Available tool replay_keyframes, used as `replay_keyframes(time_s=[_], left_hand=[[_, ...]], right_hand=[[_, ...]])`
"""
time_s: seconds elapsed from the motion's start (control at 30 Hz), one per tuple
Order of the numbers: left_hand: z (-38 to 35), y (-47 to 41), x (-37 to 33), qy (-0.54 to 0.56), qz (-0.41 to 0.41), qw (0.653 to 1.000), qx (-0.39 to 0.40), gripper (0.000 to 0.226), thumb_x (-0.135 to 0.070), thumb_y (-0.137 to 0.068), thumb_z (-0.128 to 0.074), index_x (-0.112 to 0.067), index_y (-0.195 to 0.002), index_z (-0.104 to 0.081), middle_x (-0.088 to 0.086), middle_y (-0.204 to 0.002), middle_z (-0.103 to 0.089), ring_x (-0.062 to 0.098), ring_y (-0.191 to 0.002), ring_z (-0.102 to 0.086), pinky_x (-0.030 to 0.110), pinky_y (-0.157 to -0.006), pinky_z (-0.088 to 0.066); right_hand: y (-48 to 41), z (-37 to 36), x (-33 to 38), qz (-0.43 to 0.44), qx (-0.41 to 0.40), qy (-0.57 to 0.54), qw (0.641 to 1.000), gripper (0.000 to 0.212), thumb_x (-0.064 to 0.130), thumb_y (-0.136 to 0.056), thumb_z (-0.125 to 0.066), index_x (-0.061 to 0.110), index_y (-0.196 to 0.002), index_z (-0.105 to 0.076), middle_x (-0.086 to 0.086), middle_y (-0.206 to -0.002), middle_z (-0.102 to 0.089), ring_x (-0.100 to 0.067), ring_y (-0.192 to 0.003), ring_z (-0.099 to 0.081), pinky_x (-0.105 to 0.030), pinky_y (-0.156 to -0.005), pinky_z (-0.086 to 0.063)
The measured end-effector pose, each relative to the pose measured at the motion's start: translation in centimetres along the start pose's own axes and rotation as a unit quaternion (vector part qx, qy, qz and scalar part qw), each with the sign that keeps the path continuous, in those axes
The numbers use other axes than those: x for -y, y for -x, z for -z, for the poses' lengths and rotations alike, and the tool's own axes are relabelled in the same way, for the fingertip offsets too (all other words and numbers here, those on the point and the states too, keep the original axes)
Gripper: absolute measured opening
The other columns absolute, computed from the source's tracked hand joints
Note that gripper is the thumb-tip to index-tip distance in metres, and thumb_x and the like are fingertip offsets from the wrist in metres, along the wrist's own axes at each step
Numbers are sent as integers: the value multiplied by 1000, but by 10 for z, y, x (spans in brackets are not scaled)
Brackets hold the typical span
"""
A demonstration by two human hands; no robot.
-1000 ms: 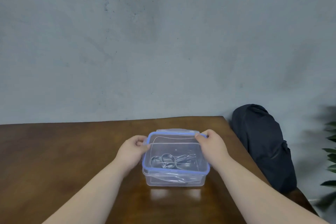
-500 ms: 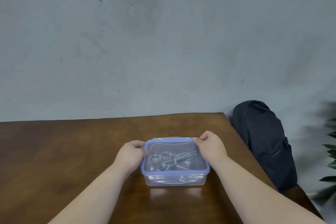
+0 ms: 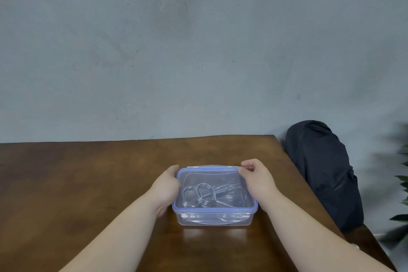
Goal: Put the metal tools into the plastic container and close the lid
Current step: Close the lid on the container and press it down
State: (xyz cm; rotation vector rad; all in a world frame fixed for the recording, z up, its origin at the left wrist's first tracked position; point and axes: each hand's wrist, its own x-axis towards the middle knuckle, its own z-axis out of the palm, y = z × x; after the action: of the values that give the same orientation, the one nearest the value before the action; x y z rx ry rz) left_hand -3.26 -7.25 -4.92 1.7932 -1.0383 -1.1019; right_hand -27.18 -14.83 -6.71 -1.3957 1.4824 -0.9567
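A clear plastic container point(image 3: 214, 218) stands on the brown wooden table point(image 3: 88, 183). Its clear lid with a blue rim point(image 3: 215, 208) lies flat on top. Through the lid I see the metal tools point(image 3: 205, 194), with ring handles and thin blades, lying inside. My left hand point(image 3: 165, 187) grips the container's left side, fingers curled round the lid's edge. My right hand point(image 3: 256, 177) grips the right side, with its fingertips on the far right corner of the lid. The side latches are hidden under my hands.
A dark bag point(image 3: 322, 172) sits on a seat just past the table's right edge. Green plant leaves point(image 3: 401, 183) show at the far right. A grey wall point(image 3: 198, 50) rises behind the table's far edge.
The lid has come down from a tilt to lie flat on the container. Both hands have stayed at the container's sides, and the right hand now sits lower on the corner.
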Motion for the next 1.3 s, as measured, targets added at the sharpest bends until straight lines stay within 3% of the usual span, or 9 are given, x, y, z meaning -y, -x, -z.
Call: replay_keyframes(time_s=[0.1, 0.27, 0.5, 0.6, 0.7, 0.8, 0.97, 1.17, 1.3], left_hand=[[-2, 3, 8, 85, -9, 996, 15, 72, 11, -95, -47, -11, -159, -22, 10, -154, -46, 31, -130, -56, 45, -101, -53], [-2, 7, 15, 263, 6, 963, 62, 65, 22, -92, -40, -11, -148, -40, 14, -129, -68, 32, -100, -75, 39, -68, -62], [0, -5, 22, 218, 6, 970, 106, 85, 13, -82, -50, -16, -158, -27, 14, -140, -60, 37, -114, -68, 44, -84, -59], [3, 1, 8, -56, -49, 993, 96, 92, -16, -80, -55, -21, -162, -13, 7, -170, -12, 31, -153, -19, 44, -121, -26], [4, 9, -8, -373, -180, 900, 138, 108, -59, -81, -63, -26, -161, 1, -5, -162, 31, 15, -149, 29, 46, -125, 3], [4, 12, -20, -520, -187, 807, 206, 131, -70, -67, -76, -31, -160, 8, -9, -162, 32, 11, -147, 33, 46, -125, 2], [-6, 14, -23, -559, -174, 792, 174, 137, -65, -59, -80, -32, -160, 7, -6, -167, 21, 13, -150, 26, 45, -124, -19], [-12, 19, -22, -564, -210, 787, 134, 122, -50, -63, -74, -28, -159, -1, 3, -163, -3, 24, -149, 6, 39, -116, -36], [-14, 22, -15, -554, -205, 799, 117, 121, -48, -65, -70, -25, -161, 2, 3, -169, 9, 22, -153, 18, 40, -118, -33]], right_hand=[[1, -1, -4, -25, 43, -116, 992, 20, 10, -101, -55, 18, -111, -71, -7, -107, -73, -23, -93, -71, -36, -78, -58], [-2, -5, -5, -57, 123, -256, 957, 33, -3, -100, -44, 7, -113, -72, -21, -103, -77, -35, -87, -72, -48, -83, -57], [-4, -3, -4, -58, 161, -265, 949, 36, -2, -102, -40, 6, -115, -72, -21, -107, -77, -32, -89, -76, -42, -79, -60], [-10, -1, -5, -42, 178, -175, 967, 33, 4, -103, -43, 12, -115, -73, -17, -118, -75, -30, -101, -74, -40, -86, -57], [-13, 8, 1, 88, 198, 78, 973, 30, 26, -103, -55, 23, -130, -66, 2, -150, -54, -16, -137, -49, -34, -113, -37], [-8, 23, 27, 200, 304, 363, 857, 91, 64, -84, -67, 27, -158, -30, 13, -166, -22, -8, -155, -1, -38, -123, -10], [7, 24, 48, 192, 367, 547, 727, 137, 78, -62, -74, 32, -160, 11, 6, -171, 9, -18, -154, 18, -51, -124, 3], [19, 15, 50, 222, 323, 567, 725, 126, 64, -67, -76, 35, -160, 4, -2, -163, -12, -28, -149, -8, -47, -119, -18], [21, 11, 34, 216, 312, 529, 759, 124, 61, -67, -74, 36, -160, 4, 4, -170, 6, -19, -154, 15, -46, -122, -22]])
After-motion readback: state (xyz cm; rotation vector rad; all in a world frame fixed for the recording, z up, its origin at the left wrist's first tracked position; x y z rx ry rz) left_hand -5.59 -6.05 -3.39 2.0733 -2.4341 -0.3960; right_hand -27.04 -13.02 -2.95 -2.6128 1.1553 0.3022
